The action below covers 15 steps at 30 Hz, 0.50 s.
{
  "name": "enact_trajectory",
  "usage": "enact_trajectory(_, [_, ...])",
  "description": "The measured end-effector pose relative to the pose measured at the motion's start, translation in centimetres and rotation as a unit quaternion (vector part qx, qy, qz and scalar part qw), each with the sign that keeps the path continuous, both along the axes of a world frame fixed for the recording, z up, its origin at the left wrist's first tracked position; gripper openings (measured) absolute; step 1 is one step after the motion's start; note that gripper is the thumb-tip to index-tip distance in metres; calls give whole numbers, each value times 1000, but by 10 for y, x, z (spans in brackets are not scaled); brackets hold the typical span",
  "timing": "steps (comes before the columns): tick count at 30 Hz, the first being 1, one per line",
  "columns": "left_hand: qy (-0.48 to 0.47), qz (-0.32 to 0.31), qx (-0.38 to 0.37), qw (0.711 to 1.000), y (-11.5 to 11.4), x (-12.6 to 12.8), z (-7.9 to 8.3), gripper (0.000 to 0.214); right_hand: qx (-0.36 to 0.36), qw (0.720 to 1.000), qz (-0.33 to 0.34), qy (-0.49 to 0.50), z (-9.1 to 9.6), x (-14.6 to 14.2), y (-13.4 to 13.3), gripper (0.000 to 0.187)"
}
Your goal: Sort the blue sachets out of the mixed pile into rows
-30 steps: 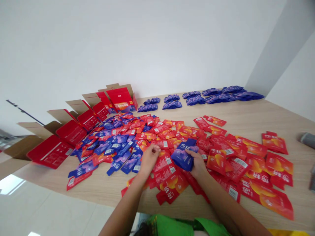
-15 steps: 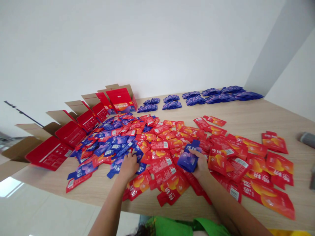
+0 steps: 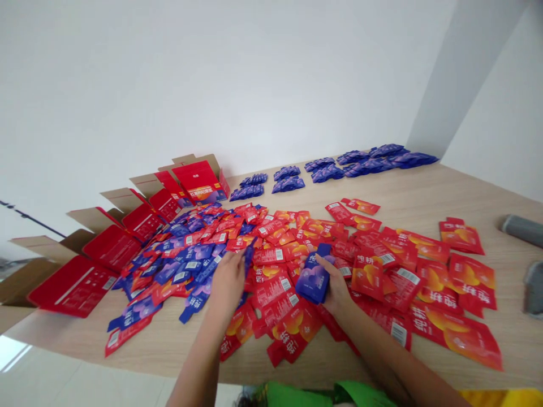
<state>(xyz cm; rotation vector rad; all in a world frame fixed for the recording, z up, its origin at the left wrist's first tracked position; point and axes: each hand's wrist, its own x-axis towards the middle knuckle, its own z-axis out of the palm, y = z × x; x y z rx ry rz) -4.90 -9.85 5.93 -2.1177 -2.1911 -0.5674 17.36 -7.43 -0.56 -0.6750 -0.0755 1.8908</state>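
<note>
Head view: right hand [image 3: 337, 288] closed round blue 纯耕 pouch [image 3: 312, 281], left hand [image 3: 228, 277] closed on second pouch [image 3: 249, 258]

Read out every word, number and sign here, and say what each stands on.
"纯耕": the held blue pouch in the right hand.
"纯耕": several loose red pouches.
"纯耕": some loose blue pouches.
Too blurred: most lettering on the rear red box.
Too small: white print on the nearest red box, and digits at the pouches' barcodes.
</note>
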Motion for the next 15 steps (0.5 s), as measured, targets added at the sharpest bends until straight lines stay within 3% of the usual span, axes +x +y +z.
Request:
enact_trajectory(4, [-11, -94, -62, 994, 13, 86, -8, 37, -7, 1000, 19, 5, 2, 1, 1, 15])
enact_trajectory(7, [-4, -122, -106, 987, 18, 124, -21, 39, -14, 1000, 2, -1, 4, 2, 3, 17])
enact_trajectory(11, [8, -140, -122, 982, 22, 135, -29, 41, -2, 999, -38, -17, 5, 0, 3, 13])
enact_trajectory(15, [-5, -157, -126, 980, 19, 136, -30, 36, 9, 999, -23, -44, -1, -1, 2, 18])
